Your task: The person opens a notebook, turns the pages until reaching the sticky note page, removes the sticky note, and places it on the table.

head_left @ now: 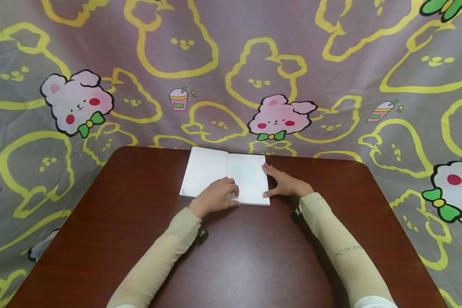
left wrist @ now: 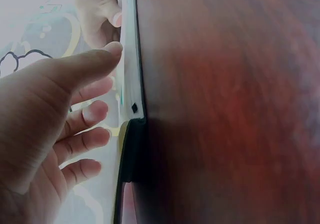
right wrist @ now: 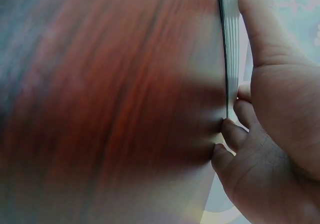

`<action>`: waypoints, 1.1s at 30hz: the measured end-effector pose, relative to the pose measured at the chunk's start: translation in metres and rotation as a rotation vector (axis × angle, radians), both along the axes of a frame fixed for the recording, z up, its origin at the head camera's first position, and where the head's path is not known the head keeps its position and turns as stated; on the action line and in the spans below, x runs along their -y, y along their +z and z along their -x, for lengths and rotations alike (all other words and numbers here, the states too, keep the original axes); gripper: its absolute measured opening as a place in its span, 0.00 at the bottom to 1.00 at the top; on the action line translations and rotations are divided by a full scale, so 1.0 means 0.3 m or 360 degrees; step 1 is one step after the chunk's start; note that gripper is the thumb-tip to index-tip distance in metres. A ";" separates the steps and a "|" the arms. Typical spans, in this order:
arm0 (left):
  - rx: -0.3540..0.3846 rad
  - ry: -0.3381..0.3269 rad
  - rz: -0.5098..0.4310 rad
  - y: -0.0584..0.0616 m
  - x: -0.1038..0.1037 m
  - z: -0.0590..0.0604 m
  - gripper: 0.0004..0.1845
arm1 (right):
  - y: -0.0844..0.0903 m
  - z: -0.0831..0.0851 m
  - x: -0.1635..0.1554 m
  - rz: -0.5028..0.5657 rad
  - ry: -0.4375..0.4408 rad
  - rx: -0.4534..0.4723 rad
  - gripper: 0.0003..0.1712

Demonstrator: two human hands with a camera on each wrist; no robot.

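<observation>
At book, left hand loosely curled; right hand spread, touching edge.

Downward head and close wrist views share the book.

A curtained-off nook — cartoon-print fabric behind a table.

Bench in dark reddish brown, wood-grained, glossy, with pale sheen toward near middle. Far corners rounded at both left and right. At far edge, slightly left of middle: open book, lying flat with white pages up, gutter running far to near, dark cover beneath, down against wood.
</observation>
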State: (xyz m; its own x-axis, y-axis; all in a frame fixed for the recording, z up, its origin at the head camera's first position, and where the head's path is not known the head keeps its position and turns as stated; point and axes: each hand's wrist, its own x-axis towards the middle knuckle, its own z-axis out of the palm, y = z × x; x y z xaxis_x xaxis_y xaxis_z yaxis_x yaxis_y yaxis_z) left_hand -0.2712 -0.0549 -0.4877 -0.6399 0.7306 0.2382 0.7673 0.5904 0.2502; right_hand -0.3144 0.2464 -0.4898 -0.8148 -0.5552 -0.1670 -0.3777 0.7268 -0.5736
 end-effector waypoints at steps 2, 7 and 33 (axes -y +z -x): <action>0.0014 0.0004 0.0028 0.000 -0.005 0.004 0.13 | 0.000 0.002 -0.001 0.0000 0.0004 -0.0001 0.69; 0.0041 0.0023 0.0064 0.005 -0.011 0.008 0.13 | 0.000 0.005 0.002 0.0010 0.0021 -0.0017 0.69; -0.0214 -0.0008 0.0184 0.017 -0.022 -0.015 0.07 | 0.012 -0.004 0.008 -0.0039 0.0003 -0.0025 0.68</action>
